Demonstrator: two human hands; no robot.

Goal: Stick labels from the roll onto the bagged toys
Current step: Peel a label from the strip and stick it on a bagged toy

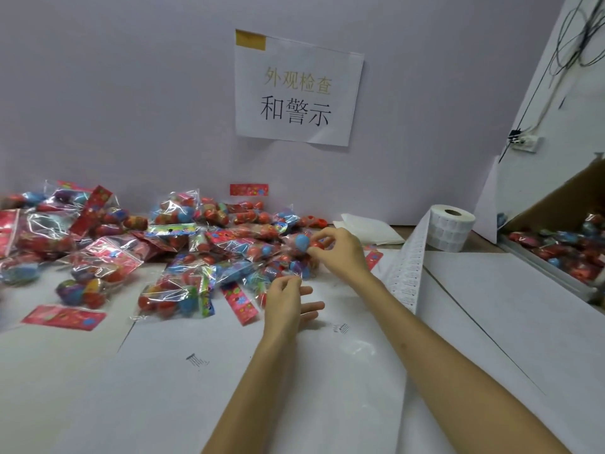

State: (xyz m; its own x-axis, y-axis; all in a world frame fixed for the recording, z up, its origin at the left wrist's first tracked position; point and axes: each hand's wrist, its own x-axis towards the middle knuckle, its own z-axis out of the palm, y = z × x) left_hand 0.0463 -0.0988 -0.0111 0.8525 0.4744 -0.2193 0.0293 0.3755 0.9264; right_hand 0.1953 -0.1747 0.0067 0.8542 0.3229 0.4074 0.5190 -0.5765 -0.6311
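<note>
Head view: one bag in hand, a large heap still to do.
The right grip [340, 253] is clamped on a bag [299, 244] at the near edge of the pile [157, 244]. The left grip [285, 303], at 7 o'clock from it, reaches the bag's lower edge, but I cannot tell if it is pinching. The roll [453, 229] stands at 2 o'clock, its strip [409, 273] trailing down the table [491, 306]. No label shows on any bag. With the pile at 9 o'clock and more bags in the box [563, 204] at 3 o'clock, most of the work looks undone.
</note>
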